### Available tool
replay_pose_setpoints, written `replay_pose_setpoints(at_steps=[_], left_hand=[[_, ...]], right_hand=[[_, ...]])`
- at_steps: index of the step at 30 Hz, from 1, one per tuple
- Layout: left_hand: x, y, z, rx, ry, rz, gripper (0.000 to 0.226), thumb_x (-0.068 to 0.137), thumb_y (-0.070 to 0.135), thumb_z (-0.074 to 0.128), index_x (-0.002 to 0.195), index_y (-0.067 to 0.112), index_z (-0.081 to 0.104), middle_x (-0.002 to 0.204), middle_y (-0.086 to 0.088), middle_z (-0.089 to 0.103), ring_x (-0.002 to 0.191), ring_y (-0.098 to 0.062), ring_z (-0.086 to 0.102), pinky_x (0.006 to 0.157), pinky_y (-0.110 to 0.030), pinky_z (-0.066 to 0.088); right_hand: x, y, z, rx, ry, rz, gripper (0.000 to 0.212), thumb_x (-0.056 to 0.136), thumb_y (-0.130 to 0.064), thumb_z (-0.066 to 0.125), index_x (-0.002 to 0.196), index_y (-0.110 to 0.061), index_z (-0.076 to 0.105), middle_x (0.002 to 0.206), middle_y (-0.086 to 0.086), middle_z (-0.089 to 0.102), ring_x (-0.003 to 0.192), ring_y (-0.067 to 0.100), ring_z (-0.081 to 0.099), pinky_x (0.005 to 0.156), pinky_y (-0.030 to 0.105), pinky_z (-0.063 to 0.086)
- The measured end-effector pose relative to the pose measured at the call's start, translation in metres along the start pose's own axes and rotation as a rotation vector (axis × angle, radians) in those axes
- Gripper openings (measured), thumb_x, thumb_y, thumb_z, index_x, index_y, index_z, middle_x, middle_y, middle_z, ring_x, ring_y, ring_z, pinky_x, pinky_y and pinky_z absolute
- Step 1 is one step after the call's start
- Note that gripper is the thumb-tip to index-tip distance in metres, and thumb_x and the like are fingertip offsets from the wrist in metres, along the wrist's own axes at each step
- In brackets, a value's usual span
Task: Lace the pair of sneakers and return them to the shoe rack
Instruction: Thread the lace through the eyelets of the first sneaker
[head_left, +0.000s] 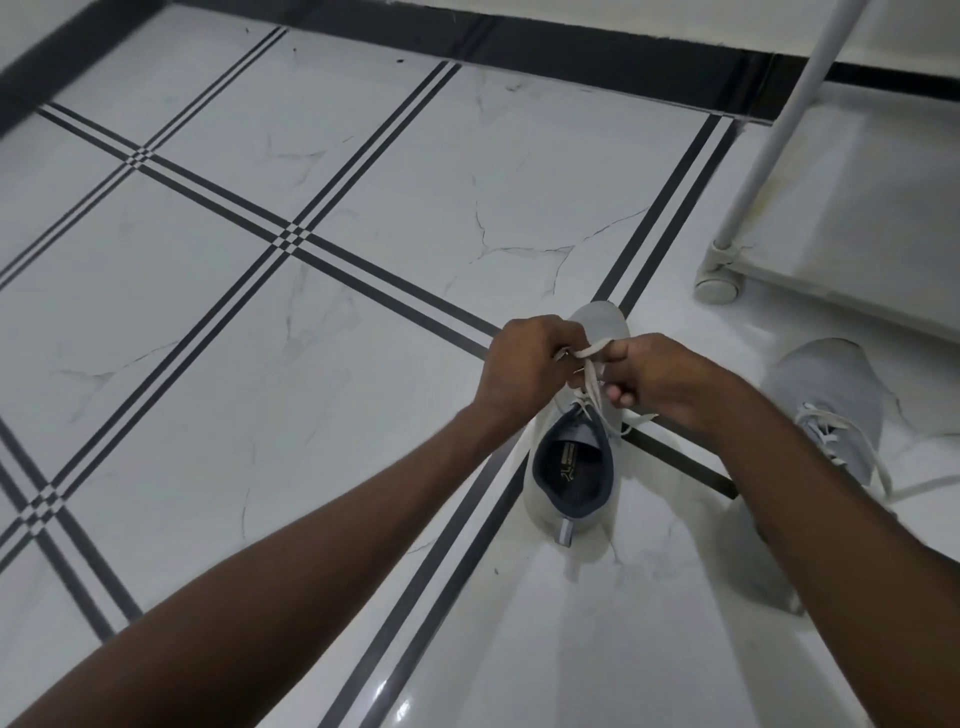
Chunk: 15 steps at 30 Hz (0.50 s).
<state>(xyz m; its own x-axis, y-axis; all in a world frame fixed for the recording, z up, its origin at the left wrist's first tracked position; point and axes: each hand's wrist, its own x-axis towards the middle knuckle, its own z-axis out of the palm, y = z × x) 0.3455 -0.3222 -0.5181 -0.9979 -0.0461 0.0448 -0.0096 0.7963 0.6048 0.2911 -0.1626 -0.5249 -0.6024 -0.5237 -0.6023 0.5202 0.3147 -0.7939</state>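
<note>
A light grey sneaker (569, 486) with a dark blue lining stands on the tiled floor, heel towards me. Its white lace (592, 351) is pulled up and stretched between both hands above the tongue. My left hand (530, 364) is shut on one end of the lace, and my right hand (660, 376) pinches the other end. The toe of the shoe is partly hidden behind my hands. The second grey sneaker (831, 400) lies on the floor to the right, laced, with its lace ends trailing loose, partly covered by my right forearm.
A white shoe rack (810, 244) on small castor wheels stands at the upper right, with a slanted white pole rising from its corner. White marble-look floor tiles with dark stripe lines (291, 239) spread to the left. A black skirting band runs along the far wall.
</note>
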Motion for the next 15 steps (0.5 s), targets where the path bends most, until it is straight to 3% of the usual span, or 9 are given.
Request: replay_pose_setpoints(at_steps=[2, 5, 7, 11, 15], left_hand=[[0.003, -0.005, -0.006, -0.153, -0.089, -0.059, 0.009, 0.078, 0.012, 0.072, 0.081, 0.018, 0.078, 0.065, 0.004, 0.068, 0.059, -0.013, 0.058, 0.06, -0.029, 0.047], [0.008, -0.015, -0.016, -0.402, -0.283, -0.143, 0.008, 0.082, 0.014, 0.077, 0.086, 0.008, 0.078, 0.071, -0.012, 0.073, 0.064, -0.019, 0.065, 0.066, -0.032, 0.053], [0.011, -0.019, -0.021, -0.396, -0.337, -0.159, 0.012, 0.083, 0.017, 0.077, 0.086, 0.005, 0.076, 0.073, -0.015, 0.073, 0.065, -0.023, 0.065, 0.067, -0.035, 0.054], [0.012, -0.017, -0.022, -0.04, -0.229, -0.03, 0.012, 0.079, 0.022, 0.08, 0.087, 0.013, 0.077, 0.076, -0.001, 0.075, 0.072, -0.018, 0.071, 0.071, -0.04, 0.058], [0.003, -0.007, -0.009, 0.041, -0.034, 0.031, 0.013, 0.078, 0.02, 0.074, 0.091, 0.021, 0.076, 0.079, 0.004, 0.074, 0.07, -0.014, 0.067, 0.066, -0.035, 0.056]], right_hand=[[0.003, 0.004, -0.004, 0.005, -0.021, 0.01, 0.024, 0.094, 0.006, 0.049, 0.096, -0.004, 0.07, 0.075, 0.005, 0.073, 0.047, 0.007, 0.046, 0.042, 0.015, 0.038], [0.008, 0.012, -0.007, 0.0, 0.001, -0.002, 0.018, 0.093, 0.0, 0.056, 0.098, -0.006, 0.073, 0.067, 0.001, 0.069, 0.051, 0.008, 0.047, 0.046, 0.018, 0.04], [0.007, 0.012, -0.006, 0.02, 0.04, -0.033, 0.015, 0.092, -0.001, 0.059, 0.097, -0.003, 0.073, 0.062, -0.001, 0.065, 0.053, 0.009, 0.047, 0.048, 0.018, 0.04], [0.002, 0.006, -0.004, -0.011, 0.114, -0.111, 0.013, 0.092, -0.003, 0.061, 0.098, 0.003, 0.071, 0.054, -0.004, 0.061, 0.053, 0.01, 0.045, 0.048, 0.018, 0.041], [-0.002, 0.003, -0.004, -0.164, 0.078, -0.121, 0.015, 0.092, -0.01, 0.063, 0.096, 0.002, 0.071, 0.05, -0.004, 0.056, 0.049, 0.01, 0.043, 0.051, 0.022, 0.039]])
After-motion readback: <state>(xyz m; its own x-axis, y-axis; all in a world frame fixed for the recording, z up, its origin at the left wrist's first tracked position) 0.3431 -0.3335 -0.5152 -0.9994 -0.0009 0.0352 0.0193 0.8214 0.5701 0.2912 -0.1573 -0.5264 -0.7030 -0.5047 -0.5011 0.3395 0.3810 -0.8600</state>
